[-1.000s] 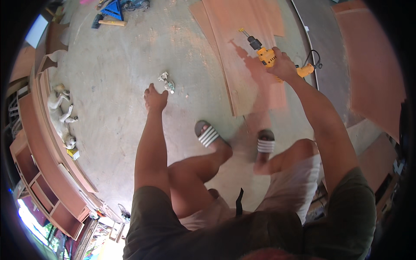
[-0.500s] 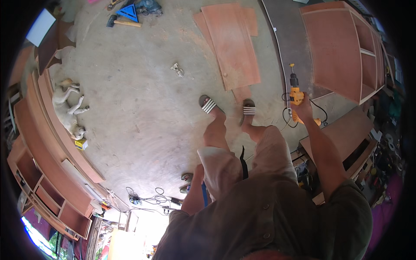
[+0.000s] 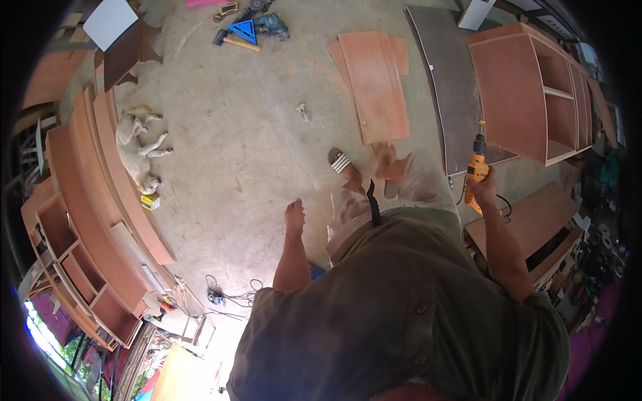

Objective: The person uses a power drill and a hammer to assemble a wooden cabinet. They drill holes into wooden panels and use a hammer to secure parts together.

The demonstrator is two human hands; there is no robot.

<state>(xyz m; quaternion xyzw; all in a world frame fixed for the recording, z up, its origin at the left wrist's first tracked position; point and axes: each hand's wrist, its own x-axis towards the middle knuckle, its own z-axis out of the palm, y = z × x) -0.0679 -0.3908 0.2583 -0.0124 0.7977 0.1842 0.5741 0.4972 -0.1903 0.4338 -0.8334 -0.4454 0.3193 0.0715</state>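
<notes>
My right hand (image 3: 487, 190) is wrapped around the grip of a yellow and black power drill (image 3: 477, 167). A bit with a yellow tip points away from me, toward the side of a reddish-brown wooden cabinet (image 3: 507, 93). The drill's black cord loops beside my wrist. My left hand (image 3: 294, 215) hangs over the concrete floor (image 3: 227, 160) with nothing in it, its fingers loosely bent and apart. A striped sandal (image 3: 340, 162) is on my left foot. My right foot (image 3: 387, 156) looks bare, in front of a sandal sole (image 3: 391, 190).
Plywood panels (image 3: 374, 87) lie ahead, beside a dark board (image 3: 445, 87). A dog (image 3: 138, 150) lies at left by long boards (image 3: 134, 200) and a yellow box (image 3: 151, 202). A mallet (image 3: 237, 43) and a blue triangle square (image 3: 243, 31) lie far off. Cords (image 3: 234, 294) trail lower left.
My left hand has come up and forward from beside my leg. The drill has moved nearer the cabinet. My right foot now appears out of its sandal. The view has shifted.
</notes>
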